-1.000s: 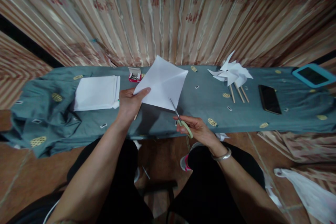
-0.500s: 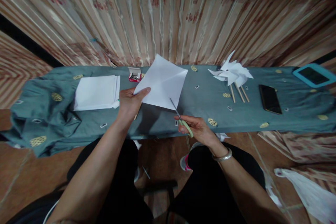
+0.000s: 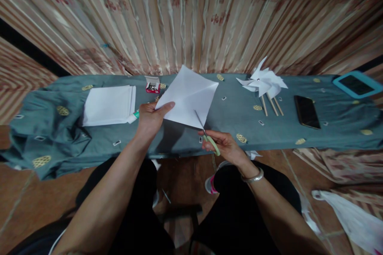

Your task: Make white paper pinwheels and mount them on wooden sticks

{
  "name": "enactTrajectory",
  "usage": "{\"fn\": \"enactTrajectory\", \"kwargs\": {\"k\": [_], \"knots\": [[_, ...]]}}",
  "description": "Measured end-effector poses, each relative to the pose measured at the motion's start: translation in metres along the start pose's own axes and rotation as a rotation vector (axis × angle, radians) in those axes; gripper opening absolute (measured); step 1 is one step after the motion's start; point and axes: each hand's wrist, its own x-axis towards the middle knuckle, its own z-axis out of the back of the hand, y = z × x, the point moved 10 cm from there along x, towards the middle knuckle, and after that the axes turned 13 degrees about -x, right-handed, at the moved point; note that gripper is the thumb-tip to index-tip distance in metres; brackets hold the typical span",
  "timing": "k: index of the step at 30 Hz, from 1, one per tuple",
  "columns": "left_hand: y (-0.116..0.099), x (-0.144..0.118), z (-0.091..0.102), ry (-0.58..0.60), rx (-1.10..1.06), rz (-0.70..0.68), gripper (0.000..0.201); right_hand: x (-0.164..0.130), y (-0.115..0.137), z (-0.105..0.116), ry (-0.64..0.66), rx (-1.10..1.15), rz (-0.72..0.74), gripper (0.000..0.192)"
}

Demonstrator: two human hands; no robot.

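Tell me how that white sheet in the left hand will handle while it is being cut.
The sheet is pinched at one corner by the left hand yet stays fairly flat, so it is probably light and a bit springy. Its creases may make it fold. With the scissors at its lower edge, it could flex away.

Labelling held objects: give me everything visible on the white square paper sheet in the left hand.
The white square paper sheet is a thin, plain sheet with faint diagonal creases crossing near its middle. It is held up above the teal patterned cloth, turned so its corners point like a diamond. The left hand pinches its near-left corner, thumb on top. The green-handled scissors in the right hand have their blades at its near corner. How deep the cut runs cannot be told.
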Motion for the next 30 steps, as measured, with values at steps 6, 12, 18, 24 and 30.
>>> {"fn": "enactTrajectory", "kwargs": {"k": [6,12,18,24,30], "knots": [[-0.002,0.0,0.001,-0.003,0.014,-0.016,0.024,-0.001,-0.002,0.0,-0.012,0.04,-0.044,0.048],[0.0,-0.003,-0.001,0.006,0.032,0.022,0.023,-0.001,0.0,-0.002,0.002,0.044,-0.036,0.048],[0.01,-0.006,-0.007,0.031,-0.017,0.073,0.026,-0.001,0.005,0.0,-0.009,0.001,-0.027,0.044],[0.01,-0.007,-0.008,0.043,-0.022,0.097,0.028,0.0,0.0,0.001,-0.026,0.058,-0.061,0.049],[0.012,-0.007,-0.007,0.033,-0.05,0.087,0.028,-0.001,0.004,0.0,-0.017,0.06,-0.068,0.049]]}}
